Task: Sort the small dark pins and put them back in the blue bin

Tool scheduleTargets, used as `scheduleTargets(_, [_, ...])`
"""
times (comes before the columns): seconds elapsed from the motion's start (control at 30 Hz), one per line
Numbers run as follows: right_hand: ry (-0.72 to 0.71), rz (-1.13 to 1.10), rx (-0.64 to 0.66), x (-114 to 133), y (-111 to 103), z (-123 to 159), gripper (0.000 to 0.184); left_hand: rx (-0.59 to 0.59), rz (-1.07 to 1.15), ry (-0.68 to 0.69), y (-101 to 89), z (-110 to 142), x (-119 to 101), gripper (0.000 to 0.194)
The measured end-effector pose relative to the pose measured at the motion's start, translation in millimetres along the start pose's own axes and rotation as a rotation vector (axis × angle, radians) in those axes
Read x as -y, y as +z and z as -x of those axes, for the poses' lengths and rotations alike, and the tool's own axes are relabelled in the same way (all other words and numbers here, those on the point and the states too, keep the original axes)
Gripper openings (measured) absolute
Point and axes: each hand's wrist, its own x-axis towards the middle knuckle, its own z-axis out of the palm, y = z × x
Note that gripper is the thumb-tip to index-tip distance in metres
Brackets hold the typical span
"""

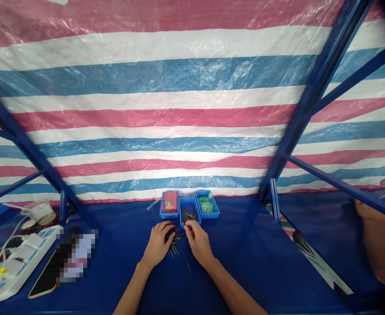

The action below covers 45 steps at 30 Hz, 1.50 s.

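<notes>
My left hand (159, 244) lies on the blue table beside a loose pile of thin metal drill bits (173, 249), its fingers curved over the pile's left side and its thumb apart from them. My right hand (199, 244) is pinched at the front edge of the middle blue bin (181, 213); a small drill bit seems to be between the fingertips, mostly hidden. Many dark drill bits (189, 213) fill that bin. One single drill bit (187, 265) lies on the table between my forearms.
Blue bins with red packets (170, 202) and green packets (206, 204) flank the middle one. A small clear tube (153, 204) lies left of them. A white power strip (24, 262) and a phone (44, 275) are at left. Another person's arm (376, 240) shows at far right, beyond blue frame posts (297, 118).
</notes>
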Motion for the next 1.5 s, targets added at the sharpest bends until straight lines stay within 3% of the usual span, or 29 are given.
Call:
scheduleTargets(0.4, [-0.048, 0.026, -0.021, -2, 2, 0, 0.02, -0.009, -0.017, 0.009, 1.9, 0, 4, 0.028])
scheduleTargets(0.63, [0.04, -0.08, 0.008, -8, 4, 1, 0.026, -0.001, -0.01, 0.004, 1.3, 1, 3, 0.028])
scheduleTargets(0.77, [0.002, -0.027, -0.041, -9, 6, 1, 0.022, 0.002, 0.0, 0.002, -0.3, 1, 2, 0.028])
scheduleTargets(1.2, [-0.06, 0.075, -0.028, -4, 2, 1, 0.023, -0.02, 0.001, 0.011, 0.8, 1, 2, 0.029])
scheduleTargets(1.5, [-0.011, -0.057, 0.03, -4, 2, 1, 0.026, -0.018, 0.0, 0.011, 0.8, 1, 2, 0.029])
